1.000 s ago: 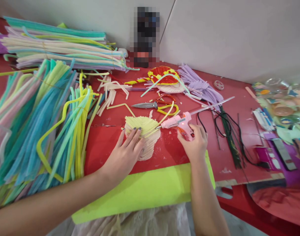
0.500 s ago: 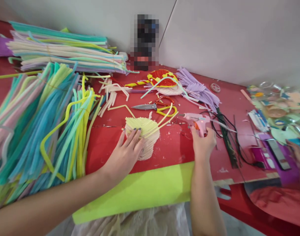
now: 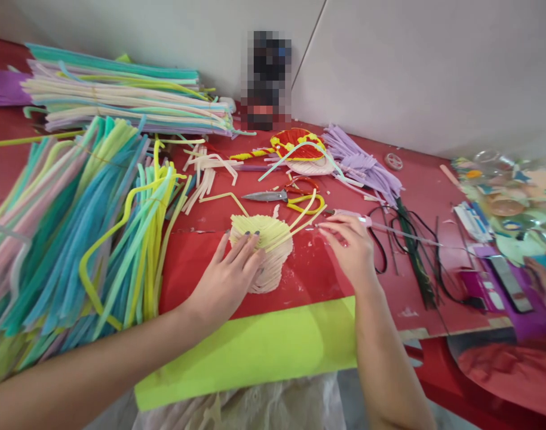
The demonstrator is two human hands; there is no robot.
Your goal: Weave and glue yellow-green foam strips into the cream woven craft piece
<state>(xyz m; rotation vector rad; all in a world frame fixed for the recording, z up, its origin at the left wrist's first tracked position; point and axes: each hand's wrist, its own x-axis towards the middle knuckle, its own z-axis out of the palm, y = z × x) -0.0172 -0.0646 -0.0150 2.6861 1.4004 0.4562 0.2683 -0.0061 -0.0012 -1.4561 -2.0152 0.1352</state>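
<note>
My left hand lies flat, fingers spread, on a rounded cream piece covered partly with pale yellow pipe cleaners. Two yellow stem ends stick out from it toward the upper right. My right hand is right of those ends, thumb and fingers apart, with nothing visible in its grasp. Behind it is a pink glue gun, mostly hidden by the fingers. Scissors with red and yellow handles lie just beyond the cream piece.
Bundles of coloured pipe cleaners fill the left side. At the back are a red-and-yellow fan-shaped piece and a purple bundle. Black cables and a phone lie right, near another person's hand. A lime sheet hangs in front.
My right hand has let go of the glue gun's handle and moved left toward the yellow stem ends. The glue gun now sits behind it. My left hand stays on the cream piece.
</note>
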